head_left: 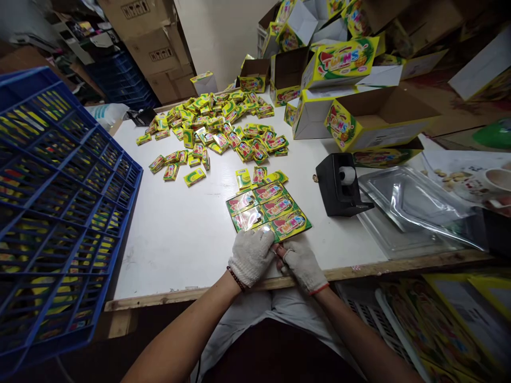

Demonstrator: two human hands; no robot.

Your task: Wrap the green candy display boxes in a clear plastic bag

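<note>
A flat block of small yellow-green candy boxes (275, 207), set in rows with glossy tops, lies near the table's front edge. My left hand (252, 258), in a white knit glove with bare fingertips hidden from view, curls over the near left part of the block. Just right of it, my right hand (305, 265), gloved with the tips bare, has its fingers drawn together at the block's near edge; what they pinch is hidden. A few loose candy boxes (244, 178) touch or lie just behind the block's far side.
A large heap of candy boxes (215, 122) covers the table's back. At left leans a blue plastic crate (131, 186) with more boxes. A black tape dispenser (339, 186), clear plastic trays (403, 202) and printed cartons (379, 117) stand to the right.
</note>
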